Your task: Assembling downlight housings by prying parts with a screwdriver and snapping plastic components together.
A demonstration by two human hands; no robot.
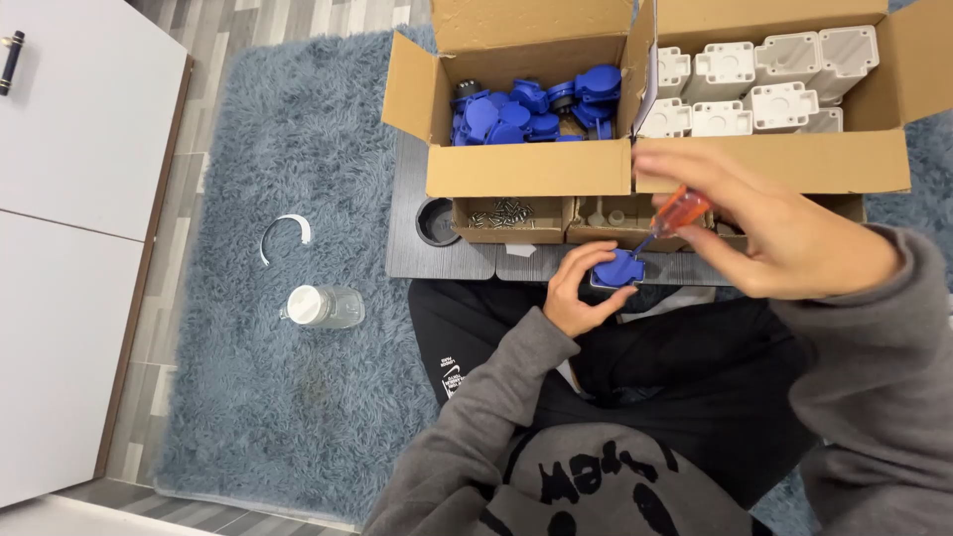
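A shaggy grey-blue rug (298, 129) covers the floor, with white cabinet doors (69, 199) along one edge and a low grey tray table (437, 260) set across the lap of a person sitting cross-legged in a grey hoodie. On the table, close to the near edge, lies a blue socket cover (617, 268), and the left hand (581, 293) curls around it from below and from its left, fingers and thumb pinching its edges to keep it flat and steady. The right hand (769, 233) is closed around an orange-handled screwdriver (675, 213), held up and to the right of the blue part. The tool's long axis runs on a slant, handle high at the right and the thin shaft dropping down and to the left, so that its tip meets the top face of the cover just beside the left fingertips. So the part lies down and to the left of the right hand's grasp, along the line of the shaft, while the left hand is the one in contact with it. Behind stand an open cardboard box of blue covers (531, 109), another box of white housings (764, 79), and a small tray of screws (506, 213). On the rug, well apart, lie a clear plastic bottle (323, 306) and a curved white strip (285, 233).
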